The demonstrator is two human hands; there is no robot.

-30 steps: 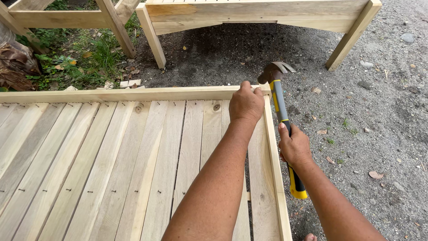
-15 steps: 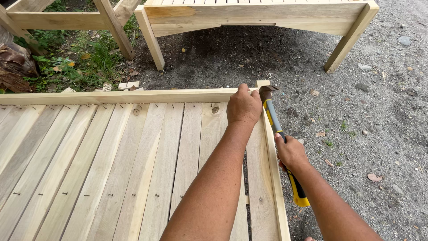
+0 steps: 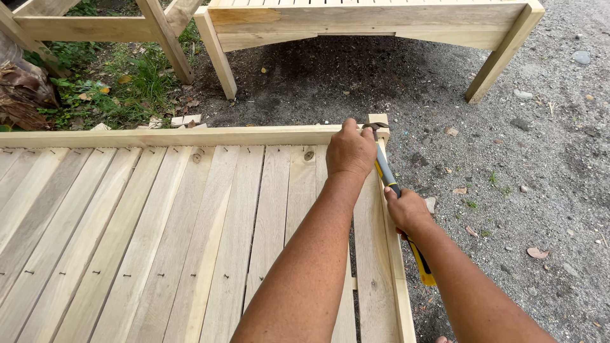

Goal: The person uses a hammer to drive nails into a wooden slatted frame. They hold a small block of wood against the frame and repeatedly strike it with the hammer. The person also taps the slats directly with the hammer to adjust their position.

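A slatted wooden frame (image 3: 190, 209) of pale planks lies flat in front of me. My left hand (image 3: 349, 151) rests closed on its far right corner, fingers curled over the top rail; whether it pinches a nail there I cannot tell. My right hand (image 3: 406, 211) grips the yellow and grey handle of a claw hammer (image 3: 384, 171). The hammer's head is down at the corner post (image 3: 379, 120), right beside my left hand.
A wooden bench or table frame (image 3: 368, 22) stands on gravel ahead, with another wooden frame (image 3: 82, 25) at the upper left over grass. Small wood offcuts (image 3: 178, 120) lie past the top rail. Gravel ground (image 3: 521, 190) runs along the right side.
The hammer, raised above the corner a second ago, has swung down onto the corner by my left hand. My left hand has stayed in place.
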